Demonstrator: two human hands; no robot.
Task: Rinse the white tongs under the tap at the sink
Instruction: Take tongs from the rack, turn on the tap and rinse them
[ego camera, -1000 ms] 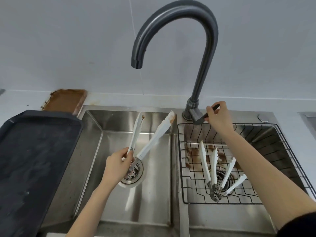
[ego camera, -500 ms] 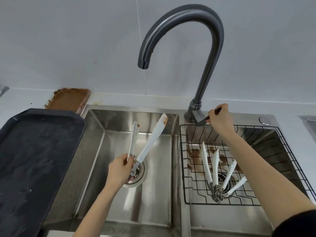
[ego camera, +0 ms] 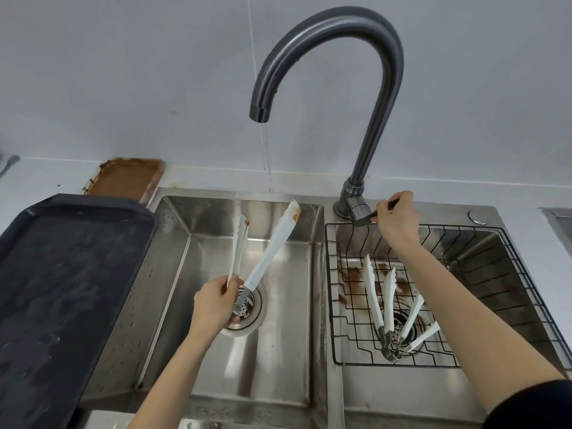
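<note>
From the head camera: the left hand (ego camera: pixel 213 305) was clenched around the metal hinge end of the white tongs (ego camera: pixel 266 252), holding them over the drain (ego camera: pixel 247 308) of the left sink basin (ego camera: pixel 173 274). The two arms were spread apart and pointed up toward the gooseneck tap (ego camera: pixel 328 35), tips smeared brown. A thin stream of water (ego camera: pixel 266 153) ran from the tap's spout; whether it struck the tongs could not be told. The right hand (ego camera: pixel 397 221) pinched the tap's dark lever (ego camera: pixel 388 207) at the tap's base. Right of the tap's base, a black wire basket (ego camera: pixel 495 274) sat in the right basin with two more pairs of white tongs (ego camera: pixel 390 308) lying in it. Left of the left basin lay a dark baking tray (ego camera: pixel 62 289), and behind it a rusty brown tray (ego camera: pixel 127 178).
</note>
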